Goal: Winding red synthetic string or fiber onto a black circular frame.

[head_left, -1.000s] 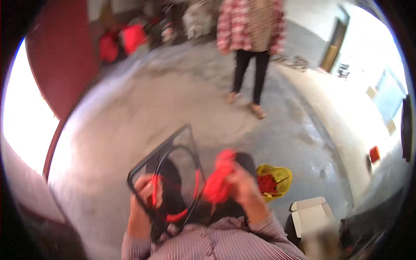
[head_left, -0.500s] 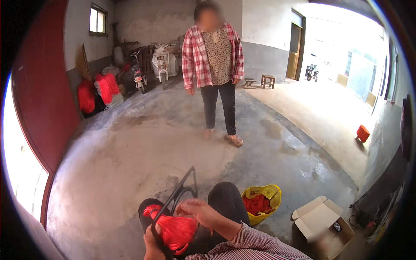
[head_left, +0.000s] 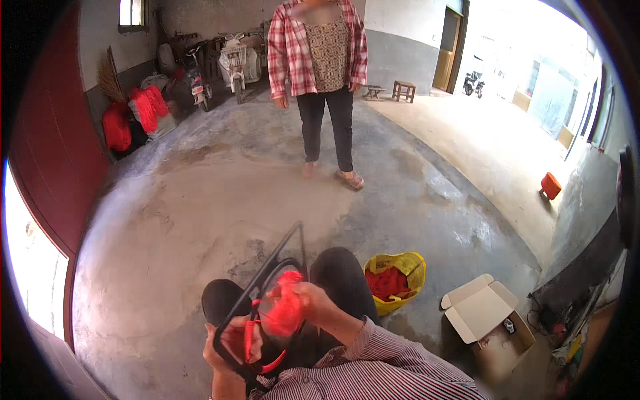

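The right hand [head_left: 313,301] pinches a bunch of red netting [head_left: 285,312] in closed fingers, over the lap. The left hand [head_left: 223,347] grips the lower edge of the black frame [head_left: 267,280], fingers wrapped shut. The netting looks soft, light and snag-prone; the frame looks stiff, best held by its rim.

The left hand [head_left: 227,343] is partly hidden behind the black frame [head_left: 267,287], the red material [head_left: 283,313] in the right hand [head_left: 313,303] is blurred beyond identifying, and the standing person [head_left: 323,80] is cut off at the top edge.
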`<state>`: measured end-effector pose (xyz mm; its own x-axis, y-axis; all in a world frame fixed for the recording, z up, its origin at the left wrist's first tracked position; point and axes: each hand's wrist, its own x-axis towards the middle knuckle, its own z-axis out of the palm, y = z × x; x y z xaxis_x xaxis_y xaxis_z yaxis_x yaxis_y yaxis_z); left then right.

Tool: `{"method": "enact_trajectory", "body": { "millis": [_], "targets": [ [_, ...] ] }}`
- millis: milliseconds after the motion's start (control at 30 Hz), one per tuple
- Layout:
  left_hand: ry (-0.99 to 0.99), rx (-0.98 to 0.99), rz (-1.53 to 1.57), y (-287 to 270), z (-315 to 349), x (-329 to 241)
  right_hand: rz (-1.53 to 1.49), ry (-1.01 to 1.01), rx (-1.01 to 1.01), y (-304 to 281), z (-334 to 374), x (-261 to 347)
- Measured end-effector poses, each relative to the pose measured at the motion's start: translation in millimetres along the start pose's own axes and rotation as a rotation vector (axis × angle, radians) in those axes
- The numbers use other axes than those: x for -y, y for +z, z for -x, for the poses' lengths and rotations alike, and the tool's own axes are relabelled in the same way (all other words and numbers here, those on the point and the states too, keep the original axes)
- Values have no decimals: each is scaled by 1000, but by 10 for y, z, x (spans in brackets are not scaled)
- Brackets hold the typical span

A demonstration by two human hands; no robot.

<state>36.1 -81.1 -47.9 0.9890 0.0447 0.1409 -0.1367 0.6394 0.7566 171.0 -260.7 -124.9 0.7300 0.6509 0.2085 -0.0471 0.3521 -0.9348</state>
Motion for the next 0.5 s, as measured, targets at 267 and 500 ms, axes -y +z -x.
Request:
{"method": "enact_trajectory", "body": {
  "millis": [267,500],
  "targets": [
    [76,-178,-30,-595,10,-43,-954,-253,369,-4,280,1094],
    [48,-177,-79,-770,-33,-73,-734,29,127,124,587,1111]
  ]
}}
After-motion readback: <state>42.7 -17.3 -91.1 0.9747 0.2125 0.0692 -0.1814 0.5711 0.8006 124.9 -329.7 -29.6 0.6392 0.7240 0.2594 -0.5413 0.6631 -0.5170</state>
